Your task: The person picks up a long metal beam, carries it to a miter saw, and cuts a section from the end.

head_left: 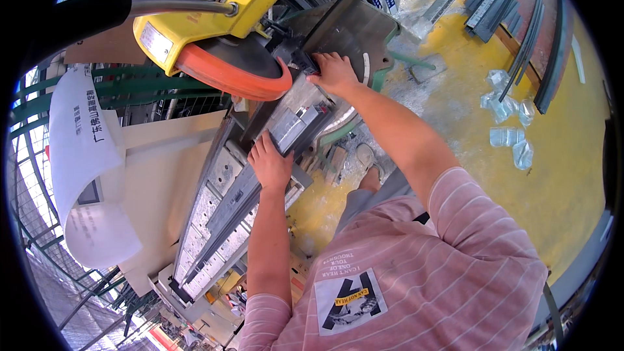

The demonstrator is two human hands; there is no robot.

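My left hand (270,164) rests over a long dark grey metal profile (233,211), thumb on the near side and fingers across it. The profile lies along the bed of a cut-off saw. My right hand (336,74) is farther up, its fingers closed around a small black block (303,62) beside the blade guard. Part of that block is hidden by the fingers. The yellow saw head (250,6) with its orange guard (224,73) hangs just left of my right hand. Between my hands, a shiny silver piece (296,131) sits on the bed.
A perforated metal support (224,179) runs toward the lower left. Farther left hangs a curled white sheet (91,162) beside a tan board (169,188). Dark metal strips (497,0) and clear plastic scraps (507,136) lie on the yellow floor (559,175) at right.
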